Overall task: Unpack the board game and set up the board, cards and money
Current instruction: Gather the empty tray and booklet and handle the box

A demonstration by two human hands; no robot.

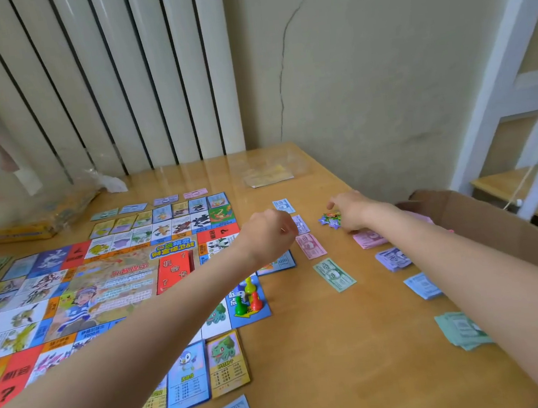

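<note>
The colourful game board [79, 289] lies flat on the left of the wooden table [327, 348]. Cards [209, 368] line its near edge, and several coloured pawns [248, 298] stand on its corner square. Single money notes, pink [311, 246] and green [334, 275], lie right of the board. Stacks of pink [367, 239], purple [393, 258], blue [422, 285] and green [461, 329] notes sit further right. My left hand [269, 234] hovers with curled fingers over the board's right edge; what it holds is hidden. My right hand [348, 209] reaches down onto a small pile of star tokens [331, 220].
A yellow game box [28, 224] in clear wrap sits at the far left by the radiator. A clear plastic bag [267, 170] lies at the far table edge. An open cardboard box [498, 228] stands at the right edge, beside a white metal frame [514, 75].
</note>
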